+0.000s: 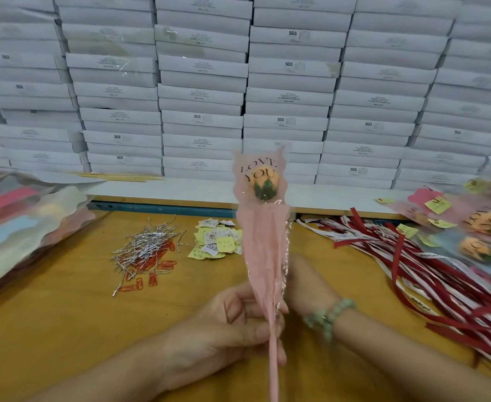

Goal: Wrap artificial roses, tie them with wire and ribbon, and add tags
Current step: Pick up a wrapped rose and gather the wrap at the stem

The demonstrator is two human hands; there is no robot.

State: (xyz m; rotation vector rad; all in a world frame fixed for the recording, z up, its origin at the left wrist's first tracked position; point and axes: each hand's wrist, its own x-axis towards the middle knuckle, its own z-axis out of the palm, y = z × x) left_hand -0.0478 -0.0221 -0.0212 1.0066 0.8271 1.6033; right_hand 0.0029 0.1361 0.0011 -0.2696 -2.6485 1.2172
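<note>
- Gripping wrap point(263, 250) low round the stem with left hand point(232, 329), fingers curled round it.
- Placed just behind the pink film: right hand point(305, 285), bracelet point(328, 317) at the wrist, fingers mostly hidden, grip impossible to tell.
- Holding rose point(263, 181) upright above table point(64, 314), bloom under "LOVE YOU" print.
- Spread beyond on the table: wire ties point(148, 242) over paper clips point(148, 274) at left, tags point(218, 239) just beside them, ribbons point(429, 271) and finished roses point(479, 227) at right.
- Stacked behind: white boxes point(290, 94).
</note>
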